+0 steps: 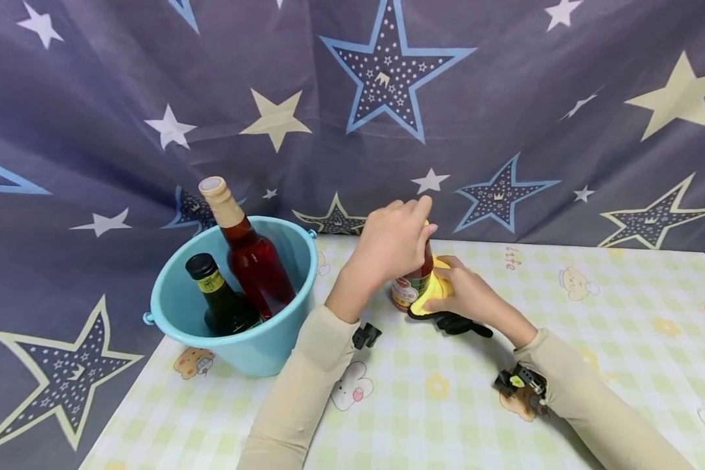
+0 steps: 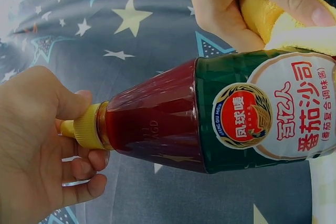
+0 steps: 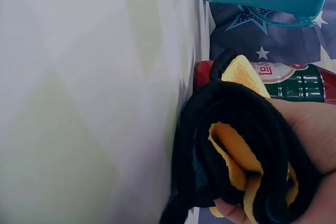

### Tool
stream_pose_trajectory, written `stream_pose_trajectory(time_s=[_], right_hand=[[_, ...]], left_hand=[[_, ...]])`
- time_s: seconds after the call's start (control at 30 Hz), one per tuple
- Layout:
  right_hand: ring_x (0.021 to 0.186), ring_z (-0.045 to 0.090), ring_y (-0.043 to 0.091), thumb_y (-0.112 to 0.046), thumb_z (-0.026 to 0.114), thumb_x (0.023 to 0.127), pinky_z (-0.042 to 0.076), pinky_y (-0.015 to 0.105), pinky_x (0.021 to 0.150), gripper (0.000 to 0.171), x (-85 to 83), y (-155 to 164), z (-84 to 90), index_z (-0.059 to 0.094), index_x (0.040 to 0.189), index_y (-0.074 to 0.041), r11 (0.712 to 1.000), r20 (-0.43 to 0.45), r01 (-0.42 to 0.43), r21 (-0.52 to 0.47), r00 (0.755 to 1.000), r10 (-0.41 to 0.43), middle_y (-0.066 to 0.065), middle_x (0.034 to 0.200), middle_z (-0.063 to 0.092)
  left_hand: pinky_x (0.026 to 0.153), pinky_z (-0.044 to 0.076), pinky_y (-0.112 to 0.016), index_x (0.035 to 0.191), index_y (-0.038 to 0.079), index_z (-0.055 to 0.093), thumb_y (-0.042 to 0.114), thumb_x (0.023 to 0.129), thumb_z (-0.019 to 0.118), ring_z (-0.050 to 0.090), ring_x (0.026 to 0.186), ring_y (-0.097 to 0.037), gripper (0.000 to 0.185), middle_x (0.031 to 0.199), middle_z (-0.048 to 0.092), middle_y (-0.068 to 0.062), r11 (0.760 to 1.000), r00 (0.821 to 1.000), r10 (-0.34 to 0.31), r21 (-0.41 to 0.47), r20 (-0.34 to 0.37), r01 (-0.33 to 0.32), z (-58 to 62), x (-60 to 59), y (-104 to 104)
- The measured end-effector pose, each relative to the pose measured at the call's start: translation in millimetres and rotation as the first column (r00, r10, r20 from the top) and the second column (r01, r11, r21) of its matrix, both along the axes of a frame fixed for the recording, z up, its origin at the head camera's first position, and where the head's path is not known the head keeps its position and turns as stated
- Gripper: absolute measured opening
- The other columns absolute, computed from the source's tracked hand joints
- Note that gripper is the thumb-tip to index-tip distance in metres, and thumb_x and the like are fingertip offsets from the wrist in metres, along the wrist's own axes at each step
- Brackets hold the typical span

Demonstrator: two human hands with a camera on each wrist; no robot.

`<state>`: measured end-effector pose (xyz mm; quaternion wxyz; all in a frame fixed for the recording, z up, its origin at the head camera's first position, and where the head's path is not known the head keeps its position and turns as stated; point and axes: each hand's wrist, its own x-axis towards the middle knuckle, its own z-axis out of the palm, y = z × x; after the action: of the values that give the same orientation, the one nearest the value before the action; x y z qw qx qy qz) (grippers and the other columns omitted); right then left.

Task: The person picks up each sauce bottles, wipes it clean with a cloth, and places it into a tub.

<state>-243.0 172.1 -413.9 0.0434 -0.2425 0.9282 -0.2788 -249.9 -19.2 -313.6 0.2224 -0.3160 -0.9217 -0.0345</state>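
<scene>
A ketchup bottle (image 1: 407, 293) with red contents, a green band and a white label stands on the table. My left hand (image 1: 392, 239) pinches its yellow cap (image 2: 89, 126) from above, thumb on one side and fingers on the other. On the bottle's right side, my right hand (image 1: 469, 295) grips a folded yellow cloth (image 1: 436, 288) with black edging and holds it against the bottle. The right wrist view shows the cloth (image 3: 233, 95) bunched in layers within that hand, beside the lower part of the bottle. Part of the label is hidden by the cloth.
To the left stands a light blue bucket (image 1: 296, 336). Inside lean a tall red bottle (image 1: 258, 267) with a pale top and a dark bottle (image 1: 226, 303) with a black cap. A checkered cloth (image 1: 570, 339) covers the table, and a star-patterned curtain (image 1: 352, 170) hangs behind.
</scene>
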Motion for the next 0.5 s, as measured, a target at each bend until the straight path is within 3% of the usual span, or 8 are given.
stream_pose_trajectory(time_s=[0.2,0.5], right_hand=[[0.129,0.053,0.049,-0.02,0.086,0.082,0.048,0.057,0.098,0.058,-7.3,-1,6.0,0.066,0.131,0.003,0.998,0.031,-0.06,0.034,0.998,0.059,0.034,0.149,0.044],[0.128,0.053,0.049,-0.017,0.089,0.077,0.047,0.057,0.101,0.053,-16.0,-4,15.1,0.071,0.122,0.005,0.991,0.042,-0.093,0.099,0.995,0.089,0.034,0.143,0.051]], left_hand=[[0.064,0.051,-0.031,0.109,0.01,0.053,0.031,0.106,0.05,0.06,0.077,-0.02,0.021,0.085,0.061,0.0,1.0,1.0,0.003,0.004,0.02,-0.003,0.2,1.5,0],[0.064,0.053,-0.033,0.115,0.01,0.054,0.033,0.106,0.05,0.063,0.079,-0.021,0.025,0.088,0.065,0.0,0.999,0.999,0.048,0.009,0.004,-0.048,-0.4,2.1,4]])
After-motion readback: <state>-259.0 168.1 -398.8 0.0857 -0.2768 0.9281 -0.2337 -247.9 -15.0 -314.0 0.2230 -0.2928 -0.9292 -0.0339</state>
